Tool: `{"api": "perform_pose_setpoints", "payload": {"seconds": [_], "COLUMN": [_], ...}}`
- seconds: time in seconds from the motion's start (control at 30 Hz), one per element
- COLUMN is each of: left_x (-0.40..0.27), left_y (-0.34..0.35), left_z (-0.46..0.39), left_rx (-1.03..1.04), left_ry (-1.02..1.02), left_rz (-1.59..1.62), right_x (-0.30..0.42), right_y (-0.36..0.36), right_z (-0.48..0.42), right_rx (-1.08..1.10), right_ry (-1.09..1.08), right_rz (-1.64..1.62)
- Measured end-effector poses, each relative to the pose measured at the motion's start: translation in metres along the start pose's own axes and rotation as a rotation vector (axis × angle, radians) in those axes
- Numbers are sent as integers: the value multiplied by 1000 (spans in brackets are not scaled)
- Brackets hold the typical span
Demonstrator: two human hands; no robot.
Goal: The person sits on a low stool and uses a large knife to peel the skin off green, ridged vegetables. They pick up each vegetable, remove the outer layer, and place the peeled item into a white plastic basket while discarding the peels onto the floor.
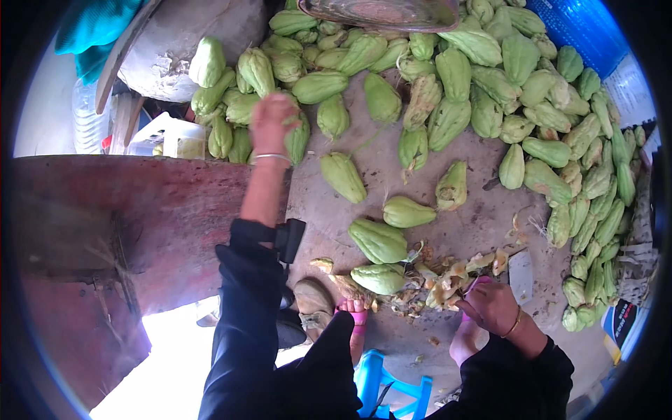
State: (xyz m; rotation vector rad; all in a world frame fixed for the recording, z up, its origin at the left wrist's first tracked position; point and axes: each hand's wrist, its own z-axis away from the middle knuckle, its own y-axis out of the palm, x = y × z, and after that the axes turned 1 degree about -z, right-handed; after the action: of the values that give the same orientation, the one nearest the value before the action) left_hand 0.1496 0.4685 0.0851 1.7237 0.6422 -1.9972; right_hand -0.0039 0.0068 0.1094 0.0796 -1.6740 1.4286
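My left hand point(273, 126), blurred, is stretched out over the pile of chayotes at the upper left. Its fingers are close to a pale green chayote point(256, 72), and another chayote point(298, 139) lies under the thumb side; I cannot tell whether it grips either one. Low on the right, my right hand point(493, 307) is curled near my pink-sandalled foot, beside a heap of cut chayote scraps point(446, 283). What its fingers enclose is hidden. Between the hands, several loose chayotes lie on the concrete floor, among them a plump one point(378, 241) and one by the scraps point(379, 279).
More chayotes point(546, 149) are heaped along the right and back. A metal pan point(383, 14) stands at the top edge, a blue basket point(583, 31) at upper right. A worn red board point(173, 210) lies left, and a blue plastic stool point(394, 386) is beneath me.
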Motion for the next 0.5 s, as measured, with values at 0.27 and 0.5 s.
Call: {"api": "perform_pose_setpoints", "payload": {"seconds": [0.27,0.5], "left_x": [79,74], "left_y": [165,94], "left_z": [26,34], "left_rx": [559,472], "left_ry": [-534,137], "left_rz": [-651,-453], "right_x": [2,-10], "right_y": [-8,-8], "right_z": [8,10], "right_rx": [36,5], "right_ry": [55,138], "right_rz": [27,-16]}}
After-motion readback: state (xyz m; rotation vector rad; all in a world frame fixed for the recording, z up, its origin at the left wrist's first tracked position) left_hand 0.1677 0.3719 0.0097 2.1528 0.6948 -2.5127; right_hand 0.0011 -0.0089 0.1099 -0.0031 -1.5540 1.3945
